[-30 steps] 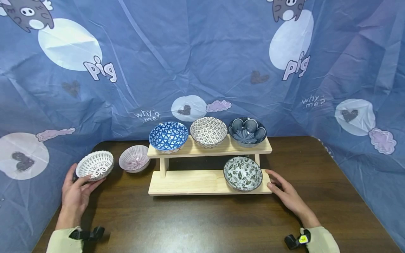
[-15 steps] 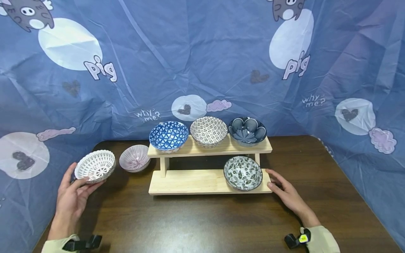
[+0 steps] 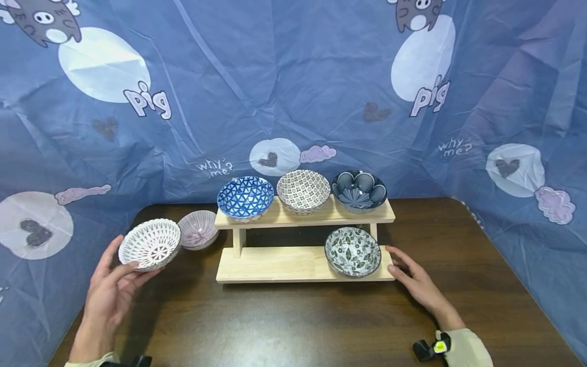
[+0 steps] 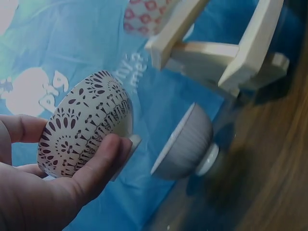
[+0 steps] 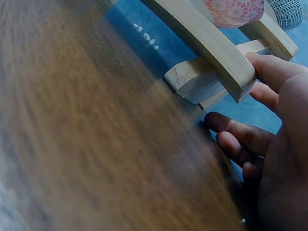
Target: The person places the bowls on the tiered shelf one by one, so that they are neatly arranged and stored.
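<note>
My left hand (image 3: 109,293) grips a white bowl (image 3: 150,244) with a scalloped rim, thumb over the near rim and fingers around the side. The bowl is tilted, its inside facing me; in the left wrist view its dark-patterned outside (image 4: 79,127) shows. Just behind it on the table lies a purple-striped bowl (image 3: 198,229), partly hidden. On the right, my right hand (image 3: 419,285) touches the end of the lower board of a two-tier wooden stand (image 3: 275,262) with its fingertips. Beside those fingers, a green leaf-patterned bowl (image 3: 352,252) sits on that board.
Along the upper board stand a blue triangle-patterned bowl (image 3: 245,198), a grey-and-white patterned bowl (image 3: 303,191) and a dark blue bowl (image 3: 359,191). A brown wooden table (image 3: 293,326) bears the stand. Blue printed cloth (image 3: 302,76) hangs behind and at the sides.
My left hand first drew slightly left with the white bowl, then brought it right and nearer, so it now overlaps the purple-striped bowl in view. My right hand stays at the stand's end.
</note>
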A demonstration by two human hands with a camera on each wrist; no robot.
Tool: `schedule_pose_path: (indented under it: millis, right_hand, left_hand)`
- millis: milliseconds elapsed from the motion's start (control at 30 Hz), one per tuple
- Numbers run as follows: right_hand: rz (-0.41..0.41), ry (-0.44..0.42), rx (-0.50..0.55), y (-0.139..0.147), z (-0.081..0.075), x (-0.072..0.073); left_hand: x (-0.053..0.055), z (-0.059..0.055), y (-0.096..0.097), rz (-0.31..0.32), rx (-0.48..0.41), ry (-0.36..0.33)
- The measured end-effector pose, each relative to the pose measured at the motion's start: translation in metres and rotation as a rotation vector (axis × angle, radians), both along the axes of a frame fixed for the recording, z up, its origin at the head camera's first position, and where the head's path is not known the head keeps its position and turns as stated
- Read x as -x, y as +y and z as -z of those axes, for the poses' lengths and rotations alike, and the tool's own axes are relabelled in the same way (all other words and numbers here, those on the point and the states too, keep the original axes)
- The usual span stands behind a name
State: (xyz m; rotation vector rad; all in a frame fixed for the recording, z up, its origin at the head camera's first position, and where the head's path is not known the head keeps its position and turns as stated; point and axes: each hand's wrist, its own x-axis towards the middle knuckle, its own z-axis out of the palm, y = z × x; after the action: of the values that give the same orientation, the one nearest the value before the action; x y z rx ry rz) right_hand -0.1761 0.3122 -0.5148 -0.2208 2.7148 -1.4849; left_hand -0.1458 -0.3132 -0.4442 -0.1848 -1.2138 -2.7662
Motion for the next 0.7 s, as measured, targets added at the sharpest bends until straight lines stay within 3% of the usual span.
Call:
schedule_pose_path:
  millis: [133,367,700]
  right_hand:
    - [0.001,0.007,0.005,0.000,0.001,-0.001]
    - [-0.008,0.029,0.026,0.000,0.002,-0.002]
    - [-0.016,0.026,0.035,0.000,0.003,-0.001]
  left_hand:
    - [-0.004,-0.004,0.010,0.034,0.038,0.048]
    - [-0.010,-0.010,0.030,0.051,0.172,0.059]
    - [-0.016,-0.013,0.053,0.125,0.162,0.097]
